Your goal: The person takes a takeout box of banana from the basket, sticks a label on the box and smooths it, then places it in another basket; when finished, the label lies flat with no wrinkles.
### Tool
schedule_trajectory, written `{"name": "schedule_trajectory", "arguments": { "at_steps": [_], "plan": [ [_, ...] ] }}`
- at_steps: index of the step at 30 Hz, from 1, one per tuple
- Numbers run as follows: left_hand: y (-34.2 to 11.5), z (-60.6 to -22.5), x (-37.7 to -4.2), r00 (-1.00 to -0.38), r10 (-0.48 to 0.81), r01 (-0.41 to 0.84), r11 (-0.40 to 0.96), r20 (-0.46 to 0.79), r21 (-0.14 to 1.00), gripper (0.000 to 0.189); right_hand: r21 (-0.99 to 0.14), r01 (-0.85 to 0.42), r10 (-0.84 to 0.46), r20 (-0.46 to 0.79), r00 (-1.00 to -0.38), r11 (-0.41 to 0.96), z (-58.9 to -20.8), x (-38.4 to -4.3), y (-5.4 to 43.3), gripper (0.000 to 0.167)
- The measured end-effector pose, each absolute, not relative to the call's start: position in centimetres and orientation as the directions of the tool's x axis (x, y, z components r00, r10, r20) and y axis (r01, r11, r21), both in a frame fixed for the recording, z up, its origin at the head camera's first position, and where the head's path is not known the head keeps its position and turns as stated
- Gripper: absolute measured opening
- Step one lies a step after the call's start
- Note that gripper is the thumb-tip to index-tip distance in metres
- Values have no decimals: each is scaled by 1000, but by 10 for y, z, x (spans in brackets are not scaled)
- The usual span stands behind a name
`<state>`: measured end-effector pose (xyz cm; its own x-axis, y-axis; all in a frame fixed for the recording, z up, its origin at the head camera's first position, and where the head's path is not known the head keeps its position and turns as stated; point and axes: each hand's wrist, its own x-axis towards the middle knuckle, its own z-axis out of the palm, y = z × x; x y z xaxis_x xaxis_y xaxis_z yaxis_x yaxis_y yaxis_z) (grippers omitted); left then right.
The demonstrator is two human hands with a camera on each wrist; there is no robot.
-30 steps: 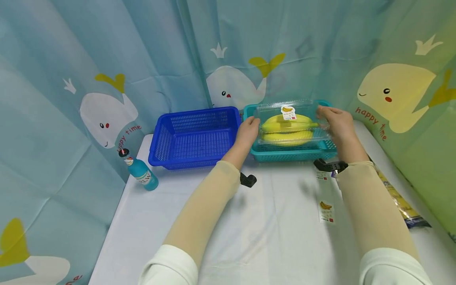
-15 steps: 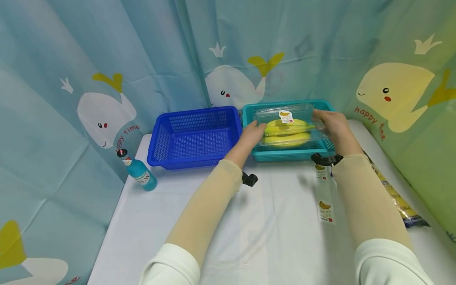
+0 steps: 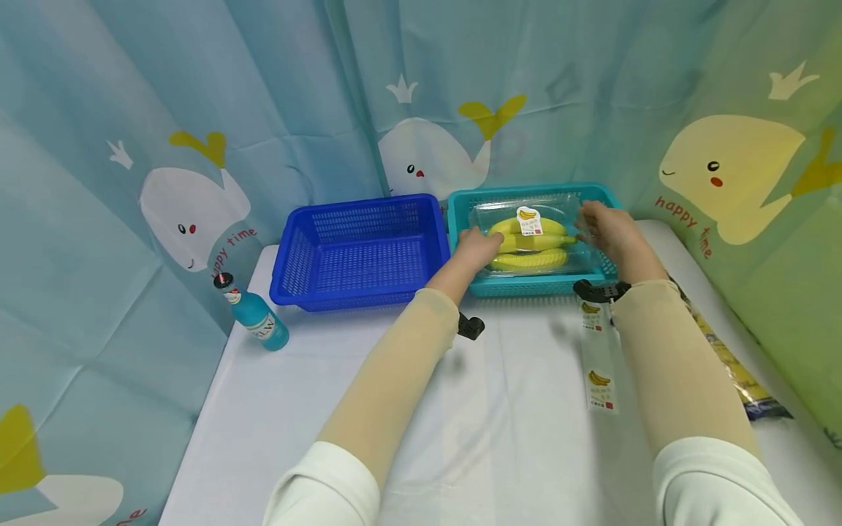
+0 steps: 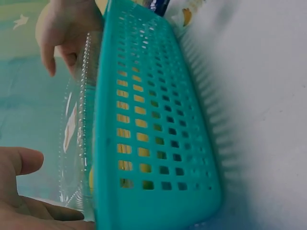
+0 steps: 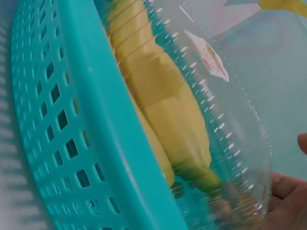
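Observation:
A clear plastic box (image 3: pixel 579 256) with yellow bananas (image 3: pixel 526 241) inside and a banana sticker (image 3: pixel 528 220) on its lid sits in the teal basket (image 3: pixel 533 287). At the box's left end is my left hand (image 3: pixel 478 248); in the left wrist view its thumb (image 4: pixel 29 160) stands apart from the fingers, which are next to the box's end. My right hand (image 3: pixel 612 228) is by the right end, fingers loose; the right wrist view shows fingers (image 5: pixel 283 189) beside the box, partly seen through the plastic. Neither hand grips the box; whether the fingertips touch it is unclear.
Left of the teal basket stands a blue basket (image 3: pixel 368 267). A teal bottle (image 3: pixel 259 318) is at the table's left. A strip of banana stickers (image 3: pixel 600 365) lies at right, near a yellow package (image 3: pixel 740 372) partly behind my right arm. Curtains hang behind the table.
The clear box of bananas has come down into the teal basket. My left hand has moved slightly right and down, and both hands have loosened from the box.

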<state>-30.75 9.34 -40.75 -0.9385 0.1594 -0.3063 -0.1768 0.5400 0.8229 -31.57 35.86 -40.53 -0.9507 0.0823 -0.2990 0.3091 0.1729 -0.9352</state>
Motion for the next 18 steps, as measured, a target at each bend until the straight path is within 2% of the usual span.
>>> {"name": "schedule_trajectory", "arguments": {
  "at_steps": [9,18],
  "plan": [
    [94,-411,-308,-906,219,-207,519,-363,829,74,-906,381,-88,-401,-912,183,-400,-313,359,102],
    [94,-411,-312,-889,247,-207,534,-385,820,75,-903,411,-115,-425,-898,123,-414,-318,365,103]
  ]
}}
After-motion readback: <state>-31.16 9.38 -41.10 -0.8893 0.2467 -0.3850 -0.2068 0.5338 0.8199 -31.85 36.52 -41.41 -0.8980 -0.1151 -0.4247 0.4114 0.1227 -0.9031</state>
